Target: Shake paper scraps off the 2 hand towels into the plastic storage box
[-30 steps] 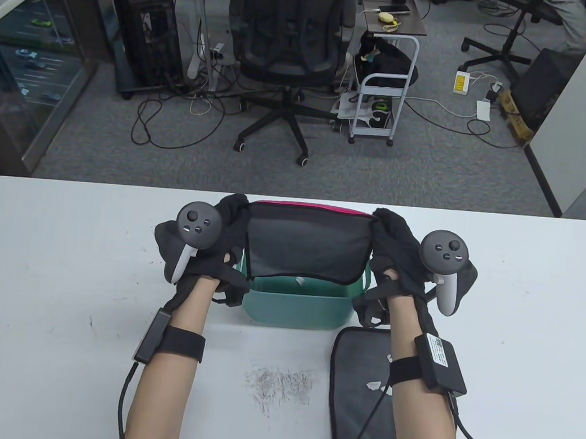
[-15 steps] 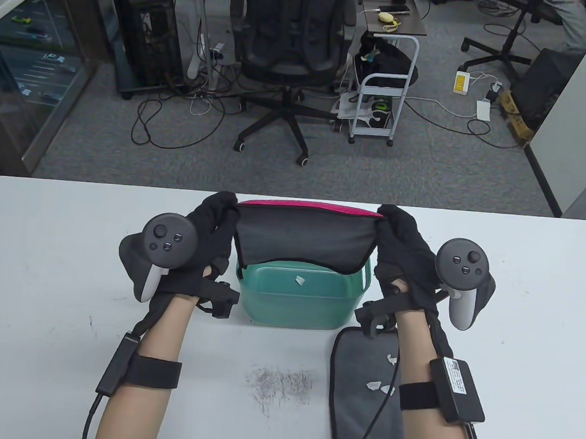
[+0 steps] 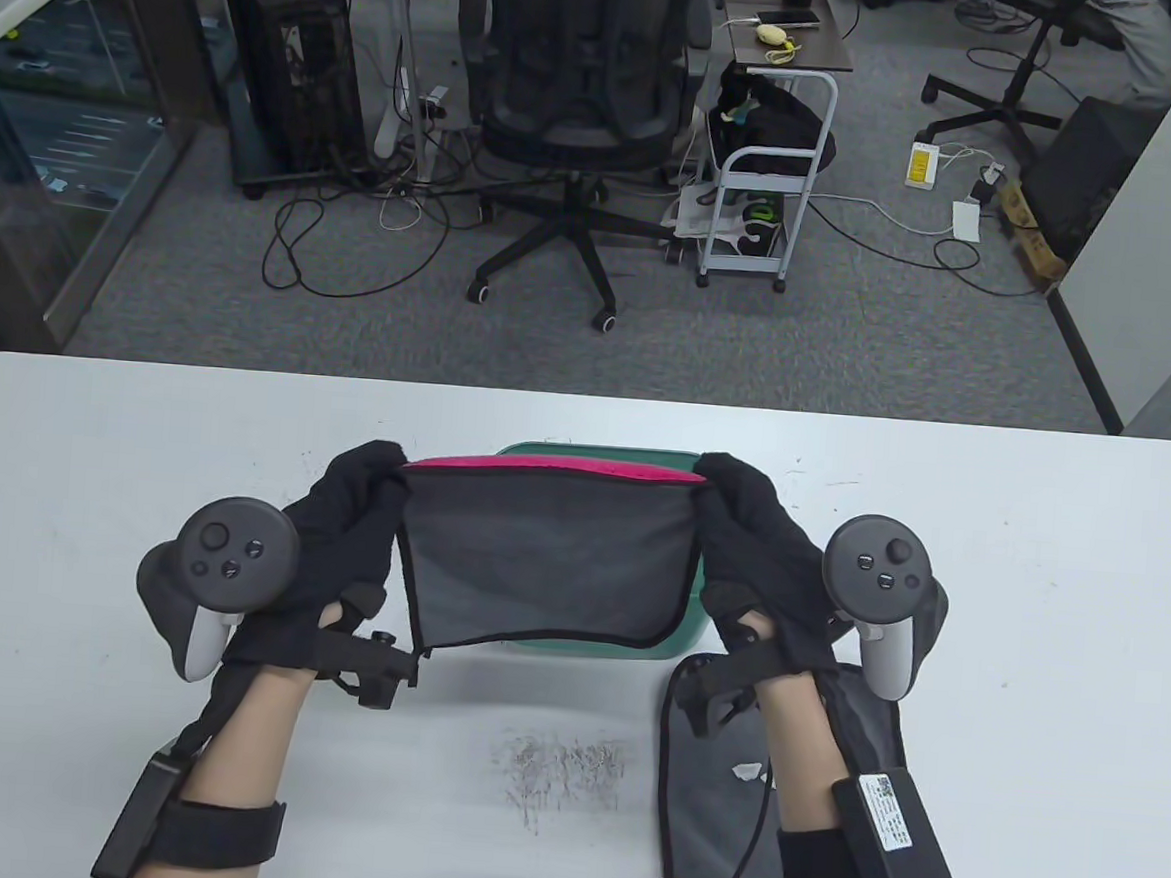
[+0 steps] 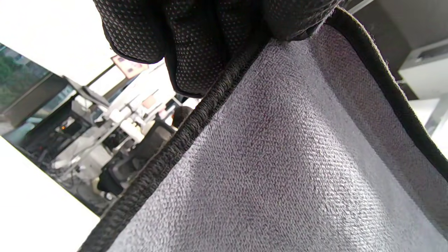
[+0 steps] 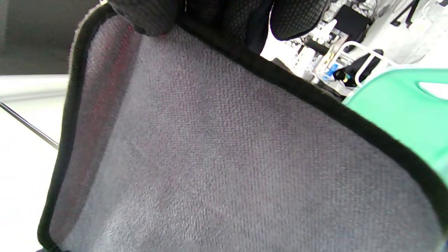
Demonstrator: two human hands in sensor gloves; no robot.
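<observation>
- Big picture on the white table (image 3: 91, 485): the job looks about half done. One towel is up in the air over the bin, the other hasn't been touched.
- The green plastic storage box (image 3: 595, 452) sits mid-table between the two hands, mostly hidden behind the hanging cloth, only its far rim and a bit of near edge peek out.
- The grey towel with the pink top edge (image 3: 547, 557) is stretched flat between both hands, hanging right over the box. No scraps visible on the side facing us.
- Second grey towel (image 3: 721, 799) lies flat just near-right of the box, under the right forearm, with a white paper scrap (image 3: 747, 770) on it.
- Left hand (image 3: 343, 532) is pinching the towel's top left corner, fingers curled round the hem.
- Right hand (image 3: 753, 551) is doing the same on the top right corner.
- Next, I'd guess: park this towel somewhere off to the side, then lift the second one level so the scrap doesn't slide off before it's over the box.
</observation>
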